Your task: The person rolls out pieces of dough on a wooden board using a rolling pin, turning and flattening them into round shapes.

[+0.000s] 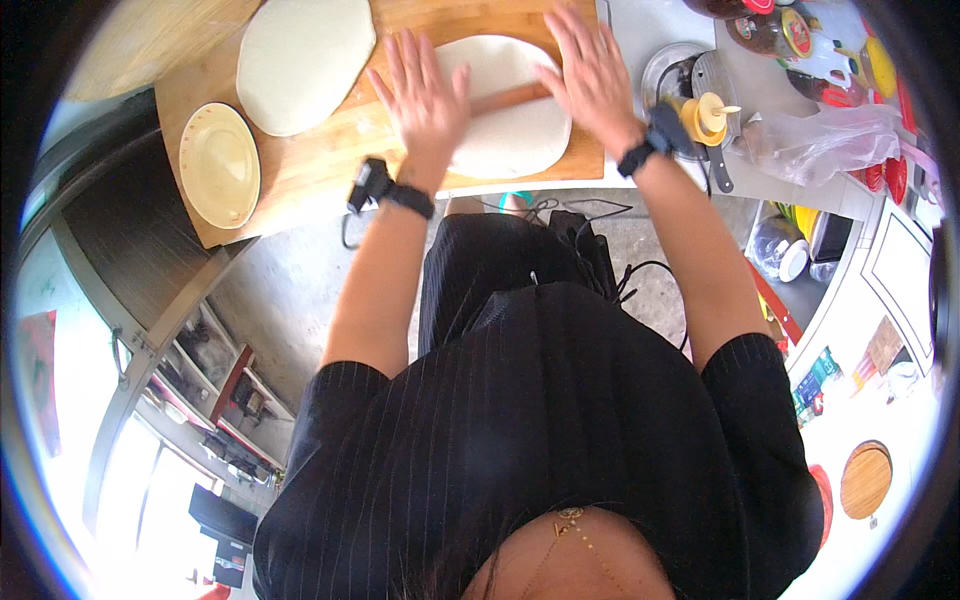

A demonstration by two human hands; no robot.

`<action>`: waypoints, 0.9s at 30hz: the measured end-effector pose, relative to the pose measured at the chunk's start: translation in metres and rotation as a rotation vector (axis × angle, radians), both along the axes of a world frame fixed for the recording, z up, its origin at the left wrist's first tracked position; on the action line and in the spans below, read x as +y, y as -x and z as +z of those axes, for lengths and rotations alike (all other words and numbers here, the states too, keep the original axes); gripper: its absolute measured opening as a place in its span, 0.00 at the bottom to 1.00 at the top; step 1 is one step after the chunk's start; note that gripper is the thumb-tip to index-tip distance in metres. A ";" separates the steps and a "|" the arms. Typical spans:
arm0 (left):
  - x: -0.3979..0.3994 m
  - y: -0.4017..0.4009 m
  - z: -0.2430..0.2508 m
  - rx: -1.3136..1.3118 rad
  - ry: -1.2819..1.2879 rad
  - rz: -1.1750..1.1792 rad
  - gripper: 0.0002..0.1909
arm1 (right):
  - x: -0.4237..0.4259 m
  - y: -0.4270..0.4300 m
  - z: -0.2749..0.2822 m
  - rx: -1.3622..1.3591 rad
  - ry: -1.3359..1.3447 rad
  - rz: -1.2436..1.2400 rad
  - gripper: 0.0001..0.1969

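A flattened oval of white dough (517, 146) lies on the wooden board (315, 172) in front of me. Across its middle runs a wooden rolling pin (511, 99). My left hand (427, 105) is laid flat over the pin's left end, palm down with fingers spread. Over its right end, my right hand (592, 79) rests likewise, fingers outstretched and slightly blurred. Both ends of the pin are hidden under the hands. Another rolled sheet of dough (304, 67) lies on the board to the left. A pale yellow oval plate (220, 165) sits near the board's left edge.
Right of the board stand a yellow container with a stick-like handle (711, 116), a black-handled knife (720, 171) and a round metal dish (667, 64). Farther right are a clear plastic bag (825, 142) and jars (772, 34). Black cables (585, 206) hang below the counter edge.
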State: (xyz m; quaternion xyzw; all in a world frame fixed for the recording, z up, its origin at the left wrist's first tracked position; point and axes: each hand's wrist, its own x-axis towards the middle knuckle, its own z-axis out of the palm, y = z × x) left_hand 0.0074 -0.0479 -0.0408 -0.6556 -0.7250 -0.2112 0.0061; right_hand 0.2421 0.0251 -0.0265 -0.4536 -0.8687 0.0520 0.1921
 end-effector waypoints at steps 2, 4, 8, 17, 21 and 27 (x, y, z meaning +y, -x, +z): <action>0.040 0.009 0.009 -0.015 -0.106 -0.025 0.35 | 0.037 0.016 0.012 0.043 0.035 -0.020 0.35; 0.056 0.011 0.013 -0.042 -0.170 -0.048 0.35 | 0.058 0.022 0.014 0.093 0.049 -0.020 0.36; 0.034 0.003 0.002 0.164 -0.014 0.011 0.34 | 0.034 0.015 0.024 0.123 0.105 -0.032 0.36; -0.105 -0.059 0.024 0.014 0.361 -0.265 0.41 | -0.121 -0.066 0.023 -0.101 0.233 -0.035 0.34; -0.123 -0.051 0.031 -0.098 0.364 -0.334 0.39 | -0.117 -0.056 0.022 -0.002 0.346 -0.132 0.24; -0.063 -0.009 0.033 -0.166 0.223 -0.064 0.37 | -0.059 -0.015 0.029 0.026 0.245 -0.027 0.23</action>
